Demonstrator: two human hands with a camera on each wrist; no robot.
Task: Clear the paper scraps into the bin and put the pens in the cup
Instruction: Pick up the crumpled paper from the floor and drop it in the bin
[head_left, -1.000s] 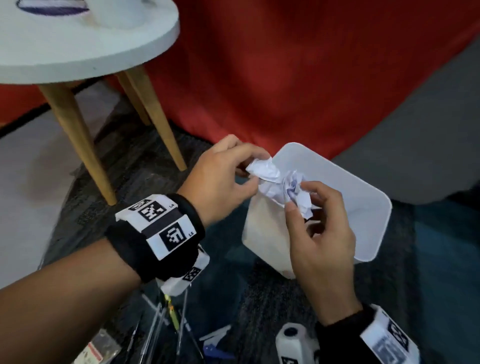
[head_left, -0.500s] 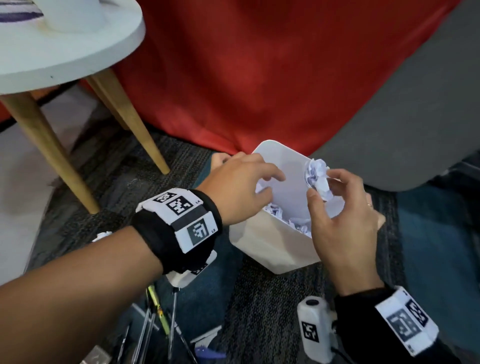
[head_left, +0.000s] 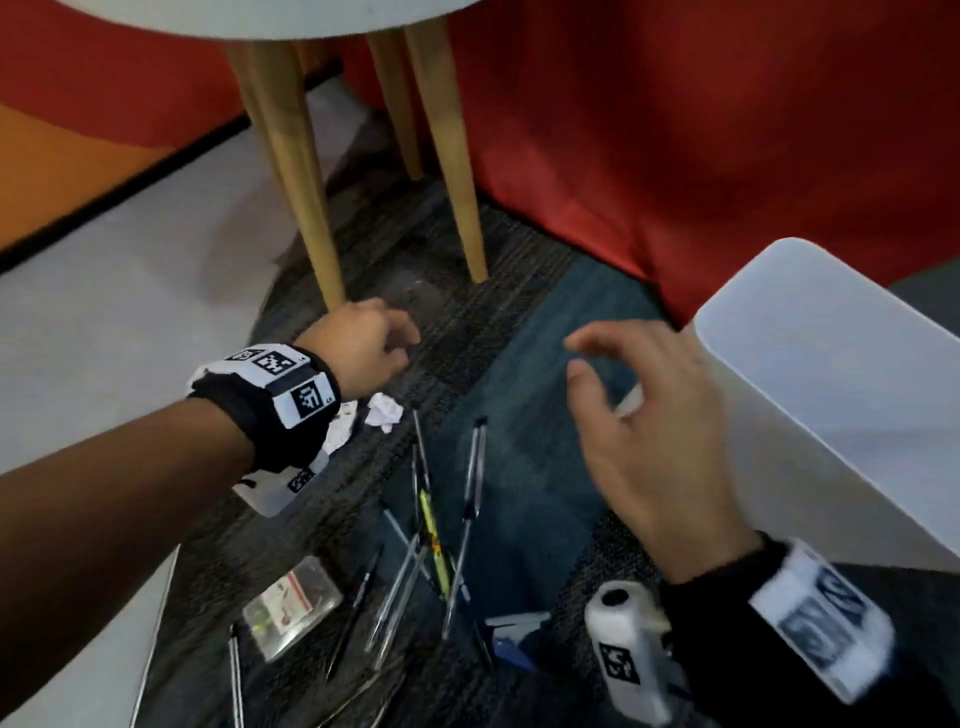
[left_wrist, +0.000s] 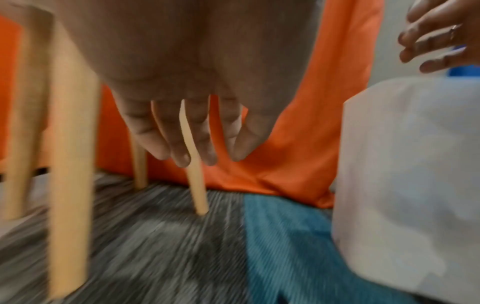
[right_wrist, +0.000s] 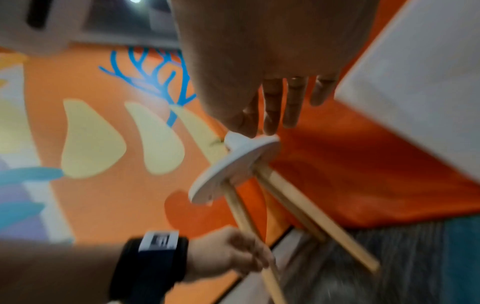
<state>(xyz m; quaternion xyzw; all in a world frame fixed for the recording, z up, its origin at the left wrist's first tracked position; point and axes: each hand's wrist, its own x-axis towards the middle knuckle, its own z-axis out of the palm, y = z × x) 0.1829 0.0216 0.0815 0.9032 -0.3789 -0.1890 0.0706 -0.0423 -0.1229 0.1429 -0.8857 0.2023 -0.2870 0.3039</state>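
A: What's biggest in view?
B: The white bin (head_left: 831, 395), standing on the carpet at the right, beside the red cloth (head_left: 675, 130).
A: And the hands?
B: Right hand (head_left: 639, 431) hangs near the bin, fingers loosely spread, holding nothing. Left hand (head_left: 363, 348) hovers by a table leg (head_left: 296, 171), fingers loosely curled, empty.
A: The task things?
B: Pens (head_left: 431, 530) lie scattered on the carpet between the arms; one crumpled paper scrap (head_left: 383, 411) lies just below the left hand.
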